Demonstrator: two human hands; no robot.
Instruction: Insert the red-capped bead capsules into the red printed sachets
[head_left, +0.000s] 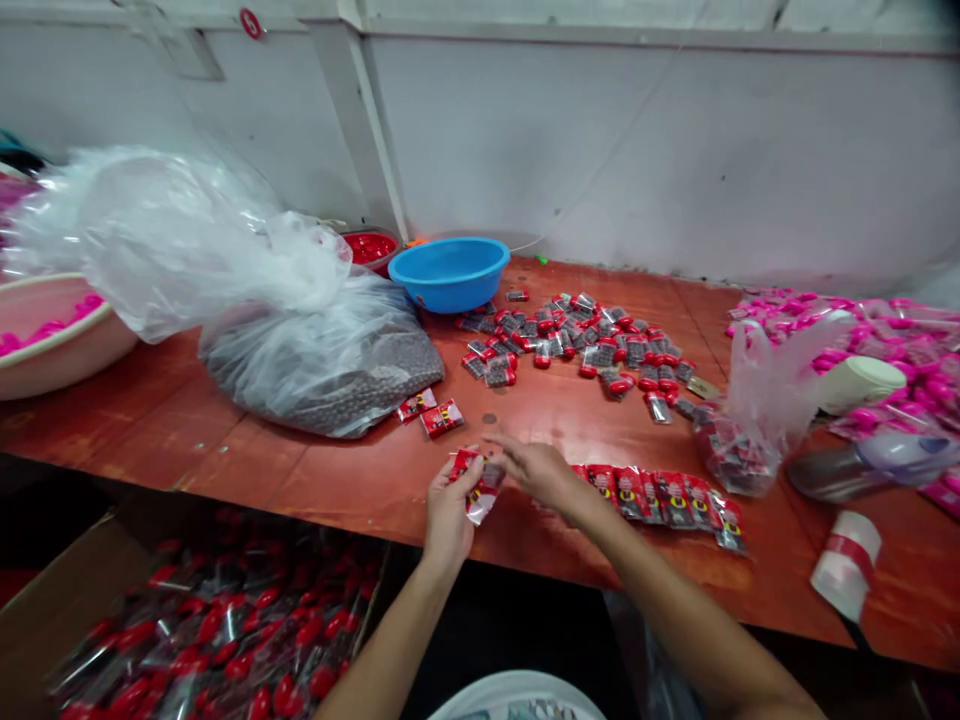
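Observation:
My left hand [448, 510] is closed on a small red printed packet [484, 490] with a clear lower end, held over the table's front edge. Beside it, my right hand [536, 470] reaches in from the right with its index finger stretched out near the packet's top; whether its other fingers hold anything is hidden. Two more red packets [442, 418] lie just beyond my hands. To the right, a row of overlapping red packets [675, 498] runs along the table. Farther back is a loose pile of small red and grey wrapped pieces [585, 338].
A blue basin [450, 275] stands near the wall. Left of it sits a large clear bag of grey pieces [322, 360]. Pink items [885, 350], a knotted bag [750, 430], a bottle [832, 472] and a tape roll [847, 565] lie right. A box of red items [225, 620] is below left.

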